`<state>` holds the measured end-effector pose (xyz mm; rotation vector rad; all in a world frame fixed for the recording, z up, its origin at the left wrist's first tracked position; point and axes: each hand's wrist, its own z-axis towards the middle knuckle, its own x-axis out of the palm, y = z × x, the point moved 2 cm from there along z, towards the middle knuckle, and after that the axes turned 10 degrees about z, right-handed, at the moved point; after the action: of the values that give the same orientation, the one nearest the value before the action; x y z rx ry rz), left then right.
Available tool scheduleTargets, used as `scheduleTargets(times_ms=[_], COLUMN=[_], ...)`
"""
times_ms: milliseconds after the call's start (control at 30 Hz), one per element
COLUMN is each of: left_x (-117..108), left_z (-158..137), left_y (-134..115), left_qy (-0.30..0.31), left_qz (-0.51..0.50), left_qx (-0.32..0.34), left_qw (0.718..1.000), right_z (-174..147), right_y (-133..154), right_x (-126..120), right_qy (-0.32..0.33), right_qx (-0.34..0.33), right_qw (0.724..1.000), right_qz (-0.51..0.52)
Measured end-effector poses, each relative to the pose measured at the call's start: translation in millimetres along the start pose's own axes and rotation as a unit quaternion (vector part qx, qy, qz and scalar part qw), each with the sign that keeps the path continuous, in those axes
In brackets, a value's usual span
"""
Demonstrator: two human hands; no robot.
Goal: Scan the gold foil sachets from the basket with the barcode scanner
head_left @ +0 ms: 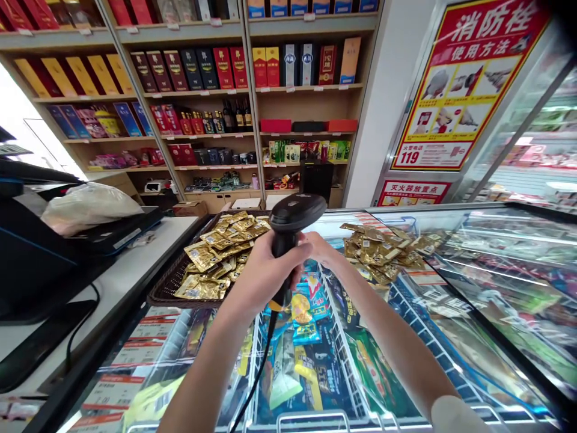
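My left hand (264,267) is wrapped around the handle of a black handheld barcode scanner (297,210), held upright with its cable (260,367) hanging down. My right hand (318,249) is just behind and beside the scanner; its fingers are mostly hidden, so I cannot see whether it holds anything. Left of my hands, gold foil sachets (201,255) fill a brown woven basket (157,291). On the right, a loose pile of similar gold sachets (376,249) lies on the freezer's glass top.
Beneath my arms is a glass-topped chest freezer with white wire baskets (345,355) and packaged food (304,313). A white counter (148,252) with black equipment and a plastic bag (90,204) stands at left. Shelves (198,93) of boxes and bottles line the back wall.
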<state>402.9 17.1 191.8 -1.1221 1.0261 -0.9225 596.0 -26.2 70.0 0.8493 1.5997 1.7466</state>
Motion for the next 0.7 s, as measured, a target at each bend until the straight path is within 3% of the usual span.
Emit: scheduleTargets(times_ms=[100, 167, 300, 467, 700], left_x=[-4.7, -7.8, -11.8, -8.5, 0.9], left_z=[-1.0, -1.2, -0.1, 5.7, 16.1], left_y=[-1.6, -1.8, -1.6, 3.1, 12.5], left_qy=[-0.020, -0.021, -0.026, -0.021, -0.008], left_qz=[-0.003, -0.001, -0.012, -0.006, -0.005], left_qx=[0.005, 0.006, 0.009, 0.011, 0.005], left_qw=[1.000, 1.000, 1.000, 1.000, 1.000], right_z=[1.6, 2.5, 0.7, -3.9, -7.3], right_y=[-3.1, 0.7, 21.4, 46.7, 54.5], right_x=[-22.2, -33.7, -46.6, -52.9, -54.9], right_qy=[0.052, 0.053, -0.021, -0.130, -0.175], right_qx=[0.042, 0.036, -0.047, -0.149, -0.207], right_qw=[0.993, 0.992, 0.998, 0.975, 0.948], right_qz=[-0.092, -0.107, -0.022, 0.099, 0.166])
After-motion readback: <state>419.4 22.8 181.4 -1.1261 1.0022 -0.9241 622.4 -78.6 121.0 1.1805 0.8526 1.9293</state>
